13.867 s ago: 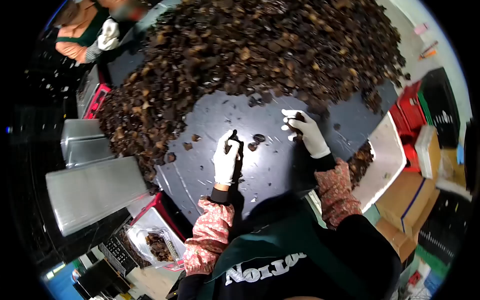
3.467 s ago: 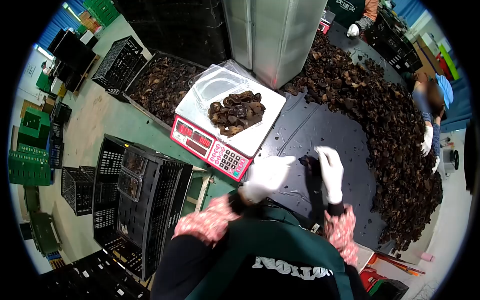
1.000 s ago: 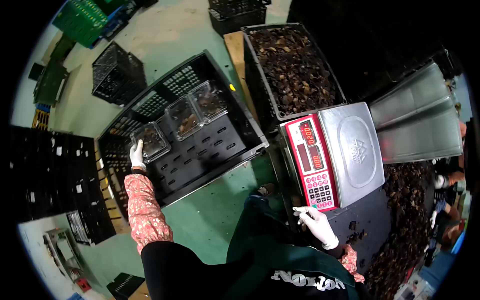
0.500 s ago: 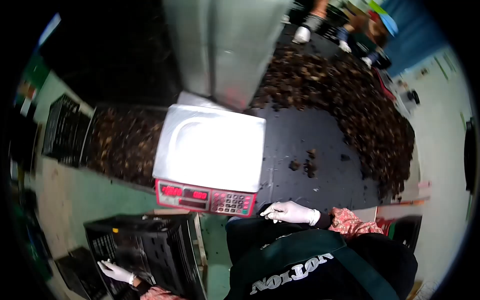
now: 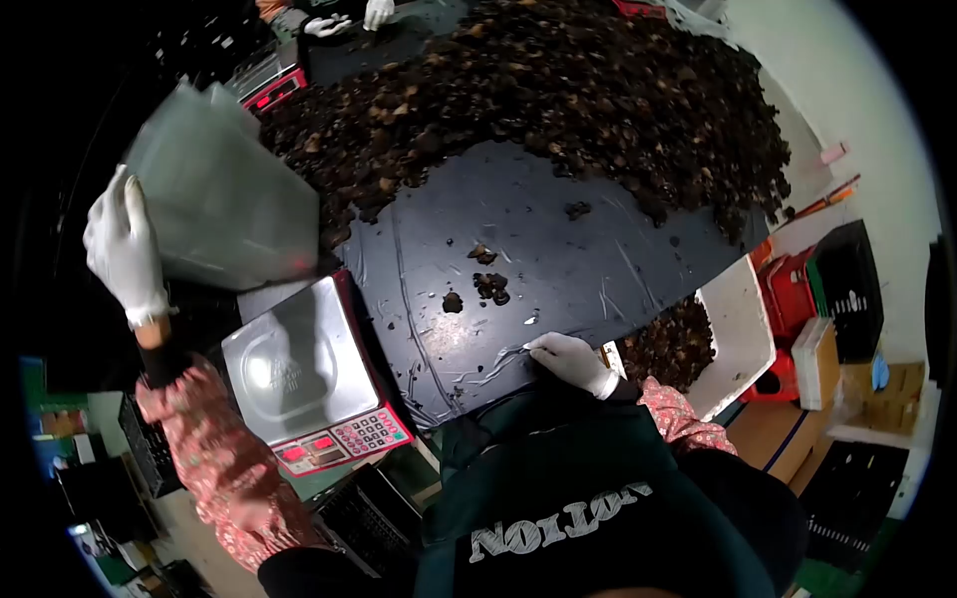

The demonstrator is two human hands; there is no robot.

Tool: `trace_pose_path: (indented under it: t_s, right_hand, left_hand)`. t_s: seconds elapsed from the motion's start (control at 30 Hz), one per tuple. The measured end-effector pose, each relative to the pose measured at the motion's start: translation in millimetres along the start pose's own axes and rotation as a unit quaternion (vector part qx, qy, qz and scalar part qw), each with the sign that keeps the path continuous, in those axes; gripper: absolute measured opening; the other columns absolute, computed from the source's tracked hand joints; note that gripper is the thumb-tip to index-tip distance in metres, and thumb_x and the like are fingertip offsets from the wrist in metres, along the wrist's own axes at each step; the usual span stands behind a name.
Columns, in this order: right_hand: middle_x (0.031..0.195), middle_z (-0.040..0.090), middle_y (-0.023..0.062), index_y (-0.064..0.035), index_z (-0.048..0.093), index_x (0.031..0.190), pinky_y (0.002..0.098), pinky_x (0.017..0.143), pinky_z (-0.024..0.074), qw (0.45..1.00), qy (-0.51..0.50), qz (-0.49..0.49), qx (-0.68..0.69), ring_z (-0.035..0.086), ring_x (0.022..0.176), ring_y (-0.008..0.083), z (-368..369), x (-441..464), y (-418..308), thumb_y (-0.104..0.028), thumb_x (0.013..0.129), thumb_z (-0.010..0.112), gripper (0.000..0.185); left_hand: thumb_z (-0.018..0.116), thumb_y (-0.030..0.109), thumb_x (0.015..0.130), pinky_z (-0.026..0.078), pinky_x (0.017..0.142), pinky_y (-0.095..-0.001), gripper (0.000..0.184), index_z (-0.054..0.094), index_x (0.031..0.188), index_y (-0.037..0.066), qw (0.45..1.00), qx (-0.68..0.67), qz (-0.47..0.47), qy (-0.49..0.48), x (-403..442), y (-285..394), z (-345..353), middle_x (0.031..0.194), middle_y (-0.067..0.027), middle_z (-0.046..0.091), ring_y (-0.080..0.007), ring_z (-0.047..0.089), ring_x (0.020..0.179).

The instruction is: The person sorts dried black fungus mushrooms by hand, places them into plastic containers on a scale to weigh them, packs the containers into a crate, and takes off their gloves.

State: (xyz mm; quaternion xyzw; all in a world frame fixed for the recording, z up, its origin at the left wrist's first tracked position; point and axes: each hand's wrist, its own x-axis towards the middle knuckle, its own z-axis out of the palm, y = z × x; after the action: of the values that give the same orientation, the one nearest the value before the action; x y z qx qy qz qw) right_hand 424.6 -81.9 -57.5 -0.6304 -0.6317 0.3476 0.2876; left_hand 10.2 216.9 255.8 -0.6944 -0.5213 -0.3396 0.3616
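My left hand [image 5: 125, 244], in a white glove, is raised at the far left edge of a stack of translucent plastic bags [image 5: 224, 189]. Its thumb and fingers appear closed on that edge, though the grip is partly hidden. Below the bags sits a red-framed digital scale [image 5: 299, 364] with a bare metal plate. My gloved right hand [image 5: 573, 361] rests at the front edge of the black-covered table [image 5: 598, 249], fingers curled together; what they hold, if anything, is too small to name. A few dark brown, mushroom-like pieces [image 5: 490, 287] lie in front of it.
A broad heap of the same dark pieces [image 5: 558, 90] curves across the back and right. A second scale [image 5: 269, 80] and a co-worker's gloved hands [image 5: 349, 20] are at the top. A white bin [image 5: 738, 339] with more pieces and red crates [image 5: 788, 299] stand to the right.
My left hand has gone from beside the black crate at lower left up to the plastic bags. The view has turned, and the right hand stays near the table's front edge.
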Motion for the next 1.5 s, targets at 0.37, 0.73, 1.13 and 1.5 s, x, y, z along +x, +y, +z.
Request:
trace_pose_path:
  t_s: [0.37, 0.73, 1.13, 1.5]
  right_hand:
    - [0.107, 0.065, 0.0100, -0.0059, 0.065, 0.110, 0.0338, 0.084, 0.0532, 0.970, 0.121, -0.170, -0.127, 0.064, 0.099, 0.0259, -27.9, -29.4, 50.5, -0.016, 0.088, 0.054, 0.026]
    - [0.090, 0.069, 0.0088, -0.0068, 0.071, 0.098, 0.0323, 0.070, 0.0528, 0.967, 0.232, -0.089, 0.046, 0.067, 0.083, 0.0251, -19.7, 33.3, 25.8, -0.012, 0.088, 0.066, 0.012]
    - [0.149, 0.035, 0.0258, -0.0092, 0.037, 0.147, 0.0554, 0.114, 0.0231, 0.969, 0.069, -0.149, -0.186, 0.028, 0.137, 0.0489, 37.1, 141.5, -16.5, -0.053, 0.076, 0.071, 0.090]
    - [0.114, 0.056, 0.0086, -0.0119, 0.051, 0.132, 0.0415, 0.085, 0.0415, 0.945, 0.056, -0.212, -0.243, 0.052, 0.100, 0.0253, 51.7, 176.4, -42.0, -0.037, 0.087, 0.064, 0.053]
  left_hand:
    - [0.063, 0.031, 0.096, 0.040, 0.104, -0.0292, 0.054, 0.051, 0.137, -0.002, 0.909, -0.265, -0.142, -0.290, 70.4, -79.3, 77.9, 0.140, -0.0164, 0.054, -0.0199, 0.055, 0.124]
    - [0.053, 0.041, 0.099, 0.039, 0.106, -0.0340, 0.058, 0.050, 0.135, -0.005, 0.952, -0.150, -0.094, -0.251, 72.1, -97.9, 72.8, 0.138, -0.0224, 0.053, -0.0329, 0.051, 0.128]
    - [0.056, 0.032, 0.099, 0.050, 0.073, -0.0354, 0.032, 0.067, 0.103, 0.002, 0.982, 0.080, -0.017, 0.169, 1.6, -107.0, -79.0, 0.095, -0.0097, 0.066, -0.0223, 0.060, 0.078]
    - [0.062, 0.019, 0.094, 0.046, 0.078, -0.0407, 0.018, 0.052, 0.091, 0.004, 0.979, 0.002, -0.124, -0.162, -312.2, 100.6, -136.7, 0.086, -0.0113, 0.054, -0.0280, 0.054, 0.082]
